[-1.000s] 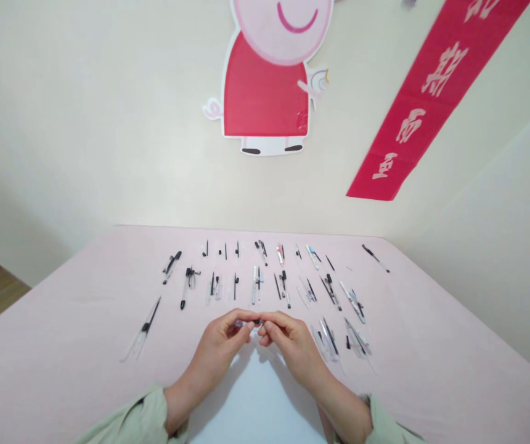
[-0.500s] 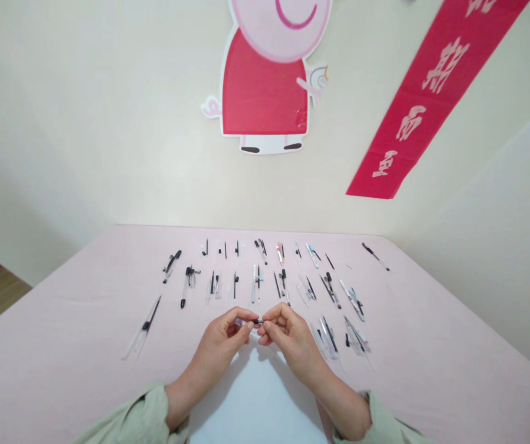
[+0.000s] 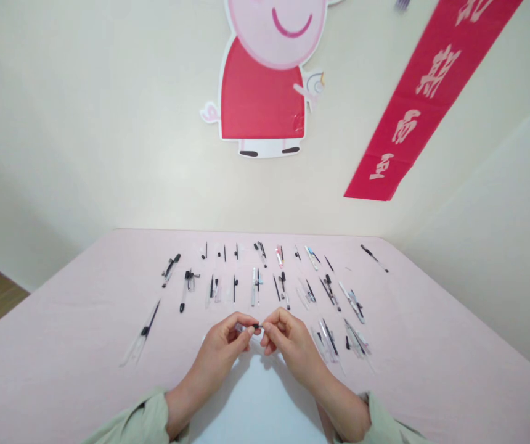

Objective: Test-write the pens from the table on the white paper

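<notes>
Close in front of me, my left hand (image 3: 225,344) pinches a small pen part (image 3: 256,326), black in the middle with a clear section running back into the fingers. My right hand (image 3: 291,343) has thumb and forefinger closed on the thin tip end of the same pen. Both hands hang over the near part of the pink table, above a white sheet (image 3: 256,401). Most of the pen is covered by my fingers. Nearest my right hand lies a group of clear barrels and dark refills (image 3: 328,339).
Taken-apart pens lie in rows on the pink tablecloth (image 3: 61,345). A clear barrel with a black refill (image 3: 142,333) is at left, a whole black pen (image 3: 375,258) at far right. Behind the table, the wall carries a cartoon pig cutout (image 3: 262,92) and a red banner (image 3: 403,126).
My right fingers have shifted slightly right along the pen, and a thin tip now shows between the two hands. The camera view has tilted up a little.
</notes>
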The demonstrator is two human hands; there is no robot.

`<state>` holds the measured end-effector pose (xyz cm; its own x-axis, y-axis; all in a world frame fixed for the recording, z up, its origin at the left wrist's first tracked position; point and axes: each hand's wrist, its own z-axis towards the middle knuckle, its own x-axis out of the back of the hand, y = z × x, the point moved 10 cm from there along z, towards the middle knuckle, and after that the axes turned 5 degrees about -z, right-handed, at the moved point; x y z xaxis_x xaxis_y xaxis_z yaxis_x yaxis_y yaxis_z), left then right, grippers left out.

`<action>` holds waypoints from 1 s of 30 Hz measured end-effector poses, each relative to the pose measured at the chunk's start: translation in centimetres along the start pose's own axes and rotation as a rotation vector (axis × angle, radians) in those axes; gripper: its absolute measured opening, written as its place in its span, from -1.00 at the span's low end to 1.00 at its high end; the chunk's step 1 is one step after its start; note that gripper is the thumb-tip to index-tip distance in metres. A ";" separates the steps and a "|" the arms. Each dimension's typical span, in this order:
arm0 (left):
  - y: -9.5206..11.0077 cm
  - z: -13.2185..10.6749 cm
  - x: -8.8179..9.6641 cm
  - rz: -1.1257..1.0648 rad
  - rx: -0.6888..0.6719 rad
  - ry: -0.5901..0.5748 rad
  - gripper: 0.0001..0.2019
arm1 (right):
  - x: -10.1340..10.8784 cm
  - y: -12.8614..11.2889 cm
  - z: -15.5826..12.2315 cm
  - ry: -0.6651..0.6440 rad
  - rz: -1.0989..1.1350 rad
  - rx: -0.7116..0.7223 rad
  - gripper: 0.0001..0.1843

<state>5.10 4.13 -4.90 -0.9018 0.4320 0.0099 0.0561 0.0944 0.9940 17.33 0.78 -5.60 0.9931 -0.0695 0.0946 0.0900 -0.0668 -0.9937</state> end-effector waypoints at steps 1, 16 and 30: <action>0.0 0.0 0.0 0.001 0.002 0.001 -0.77 | 0.0 0.0 0.0 0.000 -0.005 0.004 -0.64; -0.4 -0.1 -0.2 -0.038 -0.015 -0.022 -0.78 | -0.1 -1.6 -0.6 -0.007 -0.120 0.168 -0.89; 0.1 -0.2 0.1 -0.082 -0.028 0.008 -0.81 | -0.1 -1.9 -0.6 -0.018 -0.162 0.184 -0.93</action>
<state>4.91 3.99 -4.75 -0.9061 0.4170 -0.0713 -0.0304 0.1039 0.9941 17.02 0.28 -3.66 0.9657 -0.0545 0.2538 0.2583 0.1071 -0.9601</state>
